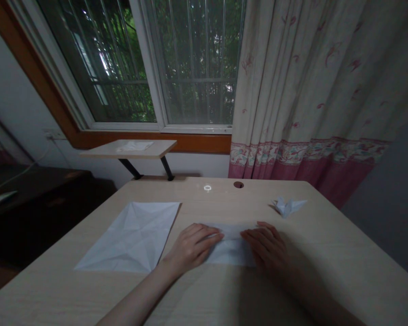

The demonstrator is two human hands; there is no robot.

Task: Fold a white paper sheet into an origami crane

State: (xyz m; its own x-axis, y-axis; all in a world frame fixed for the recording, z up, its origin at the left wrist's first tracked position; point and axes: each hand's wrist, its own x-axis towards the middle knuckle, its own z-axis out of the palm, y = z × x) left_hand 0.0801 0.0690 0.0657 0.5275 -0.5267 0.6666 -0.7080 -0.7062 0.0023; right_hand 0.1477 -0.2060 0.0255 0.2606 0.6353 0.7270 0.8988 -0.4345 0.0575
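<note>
A white sheet of paper (236, 252) lies on the table in front of me, with a crease or folded edge running across its middle. My left hand (199, 244) is closed on its left side, thumb and fingertips meeting at the paper. On the opposite side my right hand (267, 242) grips the paper the same way, partly in shadow. The palms hide both side edges of the sheet. Beyond the right hand sits a folded paper crane (287, 206). To the left of my left hand a larger creased paper sheet (132, 237) is spread flat.
The light wooden table (204, 294) has a round cable hole (238, 184) near its back edge. A raised shelf (129, 148) on black legs stands at the back left, bearing a crumpled white paper (136, 146). Behind are a window and a curtain (292, 90).
</note>
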